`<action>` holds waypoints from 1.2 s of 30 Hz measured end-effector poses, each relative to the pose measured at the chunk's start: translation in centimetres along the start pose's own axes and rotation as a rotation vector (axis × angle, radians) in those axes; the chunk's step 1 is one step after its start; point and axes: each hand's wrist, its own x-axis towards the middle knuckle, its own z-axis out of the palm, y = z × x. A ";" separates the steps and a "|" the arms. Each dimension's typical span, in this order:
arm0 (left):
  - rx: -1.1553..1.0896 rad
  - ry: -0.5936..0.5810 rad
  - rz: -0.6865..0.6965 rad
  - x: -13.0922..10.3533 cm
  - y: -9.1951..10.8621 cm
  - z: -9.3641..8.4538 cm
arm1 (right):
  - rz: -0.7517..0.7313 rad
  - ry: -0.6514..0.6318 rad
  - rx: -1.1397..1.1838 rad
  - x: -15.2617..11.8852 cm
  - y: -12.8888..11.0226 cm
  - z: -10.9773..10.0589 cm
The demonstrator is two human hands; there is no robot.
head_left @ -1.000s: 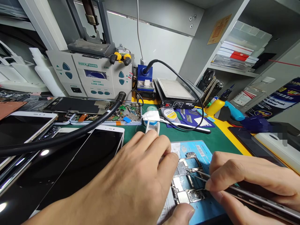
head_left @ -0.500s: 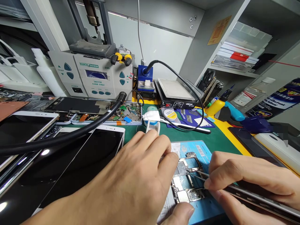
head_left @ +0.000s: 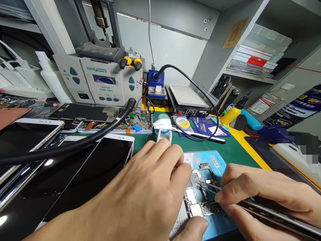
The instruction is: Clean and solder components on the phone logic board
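Observation:
My left hand [head_left: 150, 187] lies over the left side of a phone circuit board [head_left: 197, 210], fingers curled at its upper edge and thumb along its lower edge; most of its fingertips are hidden. Beneath the board is a blue and white printed pad [head_left: 223, 222]. From the right, my right hand [head_left: 253, 190] pinches a pair of metal tweezers [head_left: 210, 190]. Their slim tips are slightly apart over the middle of the board. I cannot tell whether anything tiny is between them.
Phones with dark screens [head_left: 82, 177] lie at the left, crossed by a thick black hose [head_left: 100, 136]. Behind are a hot-air station [head_left: 100, 80], a tray of board parts [head_left: 112, 131], a heating plate [head_left: 189, 97] and a yellow bottle [head_left: 229, 115]. Another phone [head_left: 265, 154] lies at right.
My right hand and the tweezers have shifted slightly left, so the tips point a little further across the board. My left hand has stayed almost in place.

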 end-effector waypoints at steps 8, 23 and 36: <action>0.008 0.013 -0.016 -0.8 0.3 0.3 | -0.073 0.018 0.001 0.2 0.2 0.2; 0.026 0.086 -0.063 -1.9 0.6 1.0 | 0.004 0.015 -0.018 -0.4 0.3 -0.1; 0.020 0.062 -0.061 -2.0 0.6 1.0 | -0.077 0.012 0.005 0.3 0.1 0.3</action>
